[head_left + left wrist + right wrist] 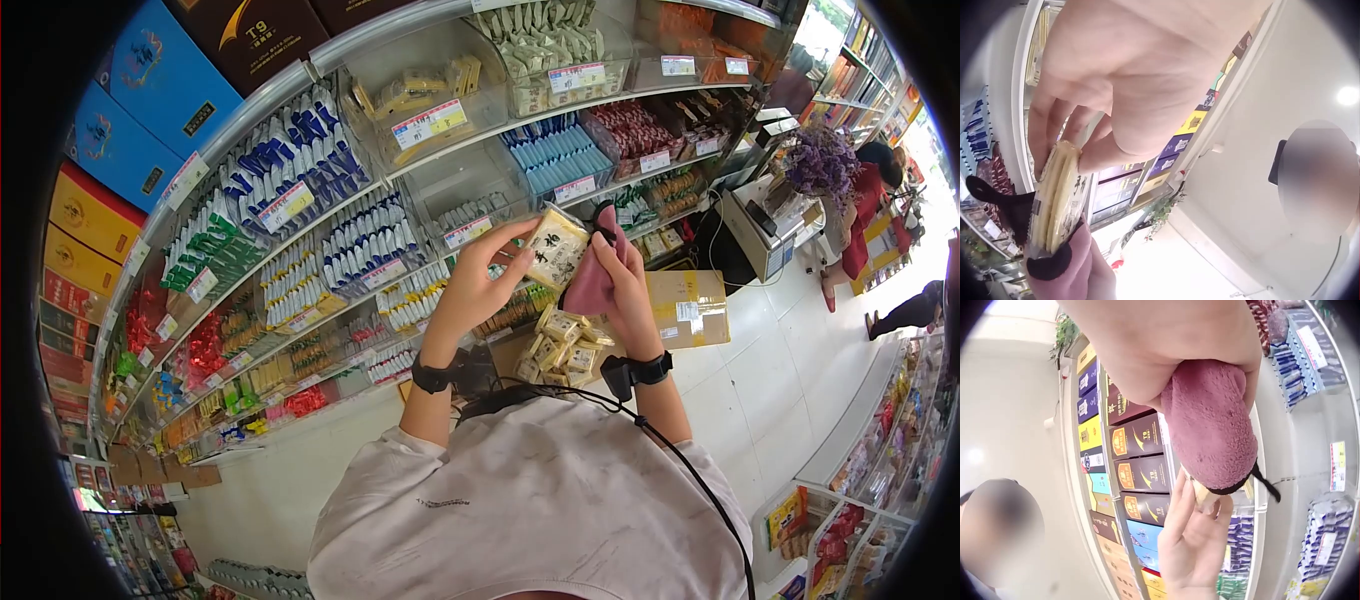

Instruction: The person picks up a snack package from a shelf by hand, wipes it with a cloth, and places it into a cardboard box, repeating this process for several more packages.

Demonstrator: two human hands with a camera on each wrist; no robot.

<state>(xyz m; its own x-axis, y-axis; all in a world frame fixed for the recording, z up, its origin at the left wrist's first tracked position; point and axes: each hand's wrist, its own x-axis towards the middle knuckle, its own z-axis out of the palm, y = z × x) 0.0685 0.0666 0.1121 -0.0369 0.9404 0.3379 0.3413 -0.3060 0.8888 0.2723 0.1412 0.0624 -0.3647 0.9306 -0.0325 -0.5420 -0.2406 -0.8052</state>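
In the head view my left hand pinches the edge of a flat, clear-wrapped snack packet with black characters on its face. My right hand grips a fuzzy pink cloth with black edging, held against the packet's right side. From the left wrist, the packet shows edge-on as pale yellow slabs, the cloth lying along its lower end. The right wrist view has the cloth bunched under my right palm, its black loop hanging free and most of the packet hidden behind it.
Below my hands an opened cardboard box holds several similar yellow packets. Curved shelves with clear bins of wrapped snacks stand in front. One bin contains like packets. A counter and other people are at the right.
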